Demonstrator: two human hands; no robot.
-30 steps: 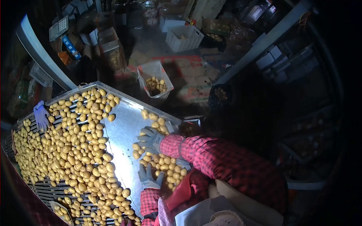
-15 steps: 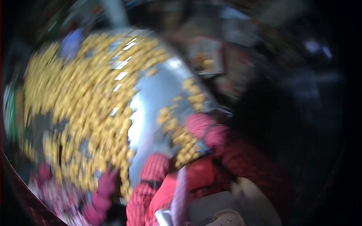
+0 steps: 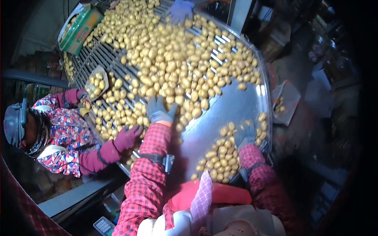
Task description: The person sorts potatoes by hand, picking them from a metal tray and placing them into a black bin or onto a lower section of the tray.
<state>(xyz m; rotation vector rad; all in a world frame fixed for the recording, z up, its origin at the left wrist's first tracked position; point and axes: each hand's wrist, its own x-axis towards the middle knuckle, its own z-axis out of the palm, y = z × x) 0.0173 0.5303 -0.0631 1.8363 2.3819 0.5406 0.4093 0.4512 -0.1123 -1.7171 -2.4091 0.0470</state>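
Note:
My left hand [image 3: 160, 111], in a grey-blue glove, lies with fingers spread against the near edge of a broad heap of potatoes [image 3: 173, 65]. Its thumb stands apart, and no potato shows in its grasp. Over to the right, my right hand [image 3: 245, 134], gloved alike, rests fingers apart among a smaller group of potatoes [image 3: 220, 157] near the table's right rim. Between the two hands shows a smooth metal surface [image 3: 197, 137] of the sorting table.
At left, a co-worker [image 3: 67, 129] in a patterned top reaches over the table beside an open bag of potatoes [image 3: 95, 83]. Across stands a green carton [image 3: 80, 29]; another person's purple glove [image 3: 181, 11] touches the heap. A white box [image 3: 286, 103] sits beyond the right rim.
The view has swung left and sharpened from blur. My left hand has moved forward from near my body to the large heap. My right hand stays by the smaller group.

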